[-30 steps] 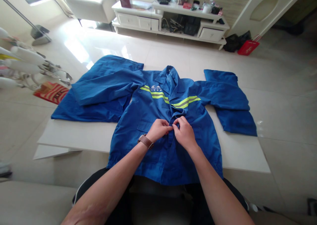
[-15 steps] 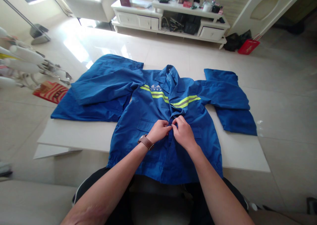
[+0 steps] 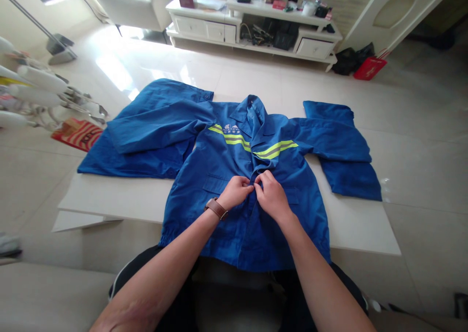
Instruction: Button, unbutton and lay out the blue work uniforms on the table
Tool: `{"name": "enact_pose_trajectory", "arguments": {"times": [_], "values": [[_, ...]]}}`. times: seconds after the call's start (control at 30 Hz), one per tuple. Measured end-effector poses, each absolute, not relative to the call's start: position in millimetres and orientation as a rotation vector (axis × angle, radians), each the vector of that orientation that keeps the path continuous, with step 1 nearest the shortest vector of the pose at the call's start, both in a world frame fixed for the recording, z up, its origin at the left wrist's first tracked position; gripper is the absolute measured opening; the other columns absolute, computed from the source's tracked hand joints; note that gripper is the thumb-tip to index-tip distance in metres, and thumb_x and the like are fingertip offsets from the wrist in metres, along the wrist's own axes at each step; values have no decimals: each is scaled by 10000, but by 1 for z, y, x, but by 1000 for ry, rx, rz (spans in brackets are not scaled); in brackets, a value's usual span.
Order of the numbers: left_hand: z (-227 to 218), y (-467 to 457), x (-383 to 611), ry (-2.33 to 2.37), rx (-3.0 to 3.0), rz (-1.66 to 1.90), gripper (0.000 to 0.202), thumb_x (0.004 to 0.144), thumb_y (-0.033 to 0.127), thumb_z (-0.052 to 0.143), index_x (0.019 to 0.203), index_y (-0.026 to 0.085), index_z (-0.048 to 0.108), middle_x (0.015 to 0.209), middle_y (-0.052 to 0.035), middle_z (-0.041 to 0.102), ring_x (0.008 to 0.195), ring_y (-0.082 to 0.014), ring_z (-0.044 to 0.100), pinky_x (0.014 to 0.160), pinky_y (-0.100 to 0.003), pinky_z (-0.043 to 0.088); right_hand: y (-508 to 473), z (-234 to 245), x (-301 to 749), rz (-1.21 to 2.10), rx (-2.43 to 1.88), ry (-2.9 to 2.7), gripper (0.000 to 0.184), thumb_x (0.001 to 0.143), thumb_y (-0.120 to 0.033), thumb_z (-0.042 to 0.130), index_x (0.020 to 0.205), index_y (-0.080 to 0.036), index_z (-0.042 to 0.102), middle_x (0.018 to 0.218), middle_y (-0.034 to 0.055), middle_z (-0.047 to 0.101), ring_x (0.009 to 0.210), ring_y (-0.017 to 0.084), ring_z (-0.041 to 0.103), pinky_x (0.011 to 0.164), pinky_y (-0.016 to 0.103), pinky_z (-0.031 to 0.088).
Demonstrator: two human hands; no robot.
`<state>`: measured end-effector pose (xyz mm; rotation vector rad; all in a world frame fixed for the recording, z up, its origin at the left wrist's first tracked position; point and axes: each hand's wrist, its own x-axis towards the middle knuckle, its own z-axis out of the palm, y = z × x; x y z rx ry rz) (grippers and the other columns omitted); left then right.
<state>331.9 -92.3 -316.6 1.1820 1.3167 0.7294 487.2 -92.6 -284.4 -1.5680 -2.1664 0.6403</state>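
A blue work jacket (image 3: 219, 224) with a yellow and grey reflective stripe lies front up, collar away from me, its sleeves out to both sides. My left hand (image 3: 237, 191), a brown-strapped watch on its wrist, pinches the jacket's front edge at mid-chest. Close against it, my right hand (image 3: 269, 191) pinches the same front placket, thumb and fingers together. The fingertips of both hands nearly meet. Whatever fastener lies between them is too small to make out. Just above the hands the placket is folded open.
Beneath the jacket is a white table (image 3: 113, 198). More folded blue cloth (image 3: 157, 90) lies under the left sleeve, and another piece (image 3: 351, 178) under the right. A white TV cabinet (image 3: 204, 27) stands beyond, with a red bag (image 3: 370, 68) on the floor beside it.
The view has shifted very slightly. Both hands keep their pinch at the same spot on the placket, and the jacket lies as before.
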Motion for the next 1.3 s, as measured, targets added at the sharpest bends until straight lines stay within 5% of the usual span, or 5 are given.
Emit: {"name": "enact_pose_trajectory", "arguments": {"times": [0.4, 0.83, 1.3], "values": [[-303, -91, 338, 1240, 957, 830, 147, 745, 278, 703, 735, 160, 616, 550, 56, 537, 487, -78, 470, 479, -206, 316, -92, -281, 491, 607, -1668, -2094, 99, 976, -219, 513, 950, -230, 607, 1022, 57, 608, 841, 210, 595, 647, 298, 366], [-306, -87, 331, 1164, 844, 662, 274, 863, 333, 632, 666, 143, 623, 632, -17, 625, 518, -90, 561, 551, -218, 450, -94, -285, 488, 524, -1610, -2177, 115, 961, -156, 494, 932, -226, 581, 989, 56, 592, 821, 210, 585, 644, 309, 350], [-306, -90, 336, 1167, 769, 870, 233, 734, 347, 658, 604, 182, 557, 592, 26, 527, 547, -77, 455, 530, -200, 364, -92, -281, 488, 574, -1554, -2029, 117, 970, -243, 482, 939, -225, 593, 993, 65, 630, 869, 220, 613, 751, 316, 443]]}}
